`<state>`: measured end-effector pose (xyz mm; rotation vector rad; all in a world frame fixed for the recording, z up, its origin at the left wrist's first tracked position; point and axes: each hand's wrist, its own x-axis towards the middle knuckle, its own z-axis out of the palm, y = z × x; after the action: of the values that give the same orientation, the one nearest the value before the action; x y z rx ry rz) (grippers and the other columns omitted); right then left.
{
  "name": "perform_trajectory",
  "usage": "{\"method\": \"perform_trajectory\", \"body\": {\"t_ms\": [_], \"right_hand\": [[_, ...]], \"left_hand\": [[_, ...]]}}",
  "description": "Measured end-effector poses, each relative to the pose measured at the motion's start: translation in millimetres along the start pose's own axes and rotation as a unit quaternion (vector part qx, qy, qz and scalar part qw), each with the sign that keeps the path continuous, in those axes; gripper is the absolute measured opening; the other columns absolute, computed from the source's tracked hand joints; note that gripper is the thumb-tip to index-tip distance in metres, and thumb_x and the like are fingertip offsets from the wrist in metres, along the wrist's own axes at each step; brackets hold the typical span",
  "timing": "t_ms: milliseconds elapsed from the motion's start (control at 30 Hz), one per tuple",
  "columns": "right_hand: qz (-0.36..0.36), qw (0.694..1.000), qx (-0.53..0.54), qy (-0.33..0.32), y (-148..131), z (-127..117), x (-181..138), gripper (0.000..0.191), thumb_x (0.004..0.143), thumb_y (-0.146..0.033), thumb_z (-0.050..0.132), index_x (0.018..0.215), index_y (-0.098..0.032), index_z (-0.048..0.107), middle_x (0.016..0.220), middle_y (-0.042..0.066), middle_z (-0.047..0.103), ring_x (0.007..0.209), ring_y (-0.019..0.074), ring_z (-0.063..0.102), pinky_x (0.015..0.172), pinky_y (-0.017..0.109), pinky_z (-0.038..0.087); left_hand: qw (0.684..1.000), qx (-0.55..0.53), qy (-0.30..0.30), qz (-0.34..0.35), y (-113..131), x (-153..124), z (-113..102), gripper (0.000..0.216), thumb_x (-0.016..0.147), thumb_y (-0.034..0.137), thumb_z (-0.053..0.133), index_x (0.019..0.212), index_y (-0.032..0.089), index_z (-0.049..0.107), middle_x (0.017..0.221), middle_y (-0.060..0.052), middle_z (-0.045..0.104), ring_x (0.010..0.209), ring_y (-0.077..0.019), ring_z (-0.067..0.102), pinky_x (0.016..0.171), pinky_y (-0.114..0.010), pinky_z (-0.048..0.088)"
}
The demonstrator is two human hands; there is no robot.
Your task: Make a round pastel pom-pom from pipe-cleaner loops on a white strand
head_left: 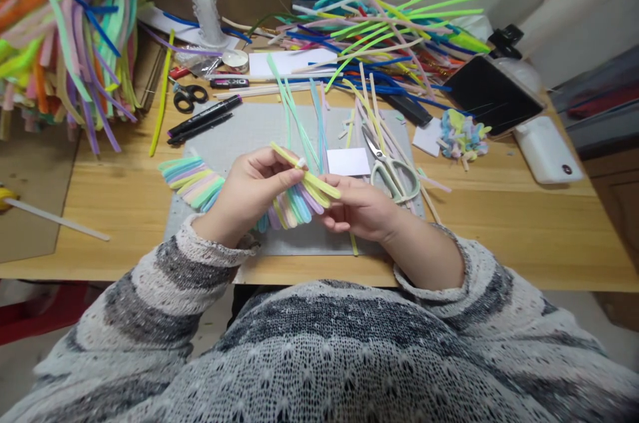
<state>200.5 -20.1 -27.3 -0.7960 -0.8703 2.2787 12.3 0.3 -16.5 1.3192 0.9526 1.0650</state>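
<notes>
My left hand point(252, 190) is closed on a row of folded pastel pipe-cleaner loops point(294, 204), with thumb and forefinger pinching a yellow pipe cleaner point(305, 171) that runs across the top of them. My right hand point(359, 210) grips the right end of the same bundle from below. Both hands hover over a grey cutting mat point(234, 136). A finished fan of pastel loops point(192, 181) lies on the mat to the left of my left hand.
Pale green scissors point(394, 173) and a white card point(348, 161) lie right of my hands. Black scissors point(188, 96), black markers point(202, 120), a white spool point(204, 10), heaps of coloured pipe cleaners point(379, 30), a black tablet point(492, 96) and a small pastel cluster point(460, 133) sit on the wooden table point(524, 223).
</notes>
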Motion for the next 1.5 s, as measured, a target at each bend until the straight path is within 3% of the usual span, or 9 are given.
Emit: {"method": "perform_trajectory", "body": {"t_ms": [267, 433, 667, 1000, 1133, 1233, 1367, 1433, 1500], "right_hand": [[-0.039, 0.999, -0.017, 0.005, 2, 3, 1, 0.027, 0.072, -0.034, 0.072, 0.077, -0.017, 0.052, 0.057, -0.007, 0.046, 0.044, 0.0037, 0.031, 0.040, 0.016, 0.018], [-0.042, 0.999, -0.013, -0.010, 7, 1, 4, 0.026, 0.073, -0.036, 0.072, 0.083, -0.014, 0.061, 0.058, -0.006, 0.047, 0.046, 0.0044, 0.033, 0.041, 0.017, 0.017], [-0.080, 0.996, -0.042, 0.005, 10, 2, 5, 0.024, 0.072, -0.034, 0.075, 0.083, -0.014, 0.065, 0.062, -0.004, 0.053, 0.048, 0.0041, 0.038, 0.041, 0.016, 0.021], [-0.109, 0.986, -0.121, -0.018, 13, -3, 4, 0.035, 0.073, -0.047, 0.072, 0.077, -0.016, 0.058, 0.060, -0.005, 0.050, 0.046, 0.0043, 0.036, 0.040, 0.018, 0.024], [-0.232, 0.946, -0.212, 0.078, 11, -1, 0, 0.036, 0.077, -0.044, 0.069, 0.101, -0.020, 0.055, 0.087, 0.000, 0.059, 0.067, 0.0086, 0.053, 0.054, 0.021, 0.041], [-0.247, 0.907, -0.324, 0.106, 12, 3, 0, 0.039, 0.081, -0.038, 0.065, 0.115, -0.022, 0.054, 0.104, 0.004, 0.061, 0.084, 0.0128, 0.056, 0.066, 0.025, 0.045], [-0.206, 0.874, -0.418, 0.138, 19, 6, 3, 0.032, 0.082, -0.033, 0.062, 0.110, -0.018, 0.058, 0.092, 0.004, 0.064, 0.077, 0.0138, 0.056, 0.068, 0.028, 0.045], [-0.194, 0.861, -0.440, 0.165, 21, 5, 5, 0.022, 0.081, -0.029, 0.061, 0.099, -0.017, 0.061, 0.082, 0.002, 0.063, 0.072, 0.0131, 0.056, 0.066, 0.029, 0.045], [-0.180, 0.869, -0.427, 0.173, 22, 4, 7, 0.014, 0.082, -0.027, 0.058, 0.090, -0.017, 0.061, 0.076, 0.001, 0.062, 0.070, 0.0127, 0.056, 0.065, 0.029, 0.045]], "left_hand": [[0.999, -0.037, -0.033, 0.002, 0, 0, 3, 0.014, 0.069, 0.025, 0.076, 0.078, 0.016, 0.069, 0.075, -0.001, 0.068, 0.070, -0.0113, 0.063, 0.066, -0.022, 0.052], [0.997, -0.048, -0.053, -0.008, 2, 0, 6, 0.018, 0.068, 0.028, 0.078, 0.076, 0.015, 0.068, 0.072, -0.001, 0.068, 0.066, -0.0114, 0.063, 0.063, -0.022, 0.053], [0.996, -0.078, -0.038, -0.016, -4, -1, 7, 0.015, 0.069, 0.026, 0.077, 0.078, 0.016, 0.069, 0.076, -0.001, 0.069, 0.071, -0.0120, 0.064, 0.066, -0.022, 0.053], [0.996, -0.090, -0.003, -0.011, -5, 0, 3, 0.016, 0.070, 0.027, 0.076, 0.080, 0.018, 0.069, 0.078, -0.001, 0.068, 0.073, -0.0119, 0.063, 0.066, -0.022, 0.052], [0.999, -0.022, 0.004, 0.036, -1, 1, 0, 0.012, 0.073, 0.025, 0.073, 0.081, 0.017, 0.068, 0.077, -0.001, 0.067, 0.072, -0.0126, 0.062, 0.065, -0.024, 0.051], [0.990, 0.097, 0.009, 0.098, -2, 0, 2, 0.007, 0.076, 0.022, 0.069, 0.078, 0.016, 0.066, 0.074, -0.001, 0.065, 0.070, -0.0130, 0.060, 0.066, -0.026, 0.048], [0.953, 0.224, 0.057, 0.198, -8, -2, 10, 0.004, 0.078, 0.019, 0.066, 0.079, 0.017, 0.062, 0.076, -0.001, 0.062, 0.074, -0.0143, 0.058, 0.069, -0.028, 0.047], [0.952, 0.228, 0.051, 0.200, -10, -3, 12, 0.005, 0.078, 0.019, 0.065, 0.082, 0.017, 0.061, 0.077, -0.002, 0.061, 0.079, -0.0157, 0.059, 0.072, -0.030, 0.047], [0.958, 0.225, 0.031, 0.175, -10, -3, 12, 0.009, 0.078, 0.020, 0.066, 0.084, 0.017, 0.062, 0.081, -0.003, 0.062, 0.083, -0.0170, 0.060, 0.074, -0.030, 0.048]]}}
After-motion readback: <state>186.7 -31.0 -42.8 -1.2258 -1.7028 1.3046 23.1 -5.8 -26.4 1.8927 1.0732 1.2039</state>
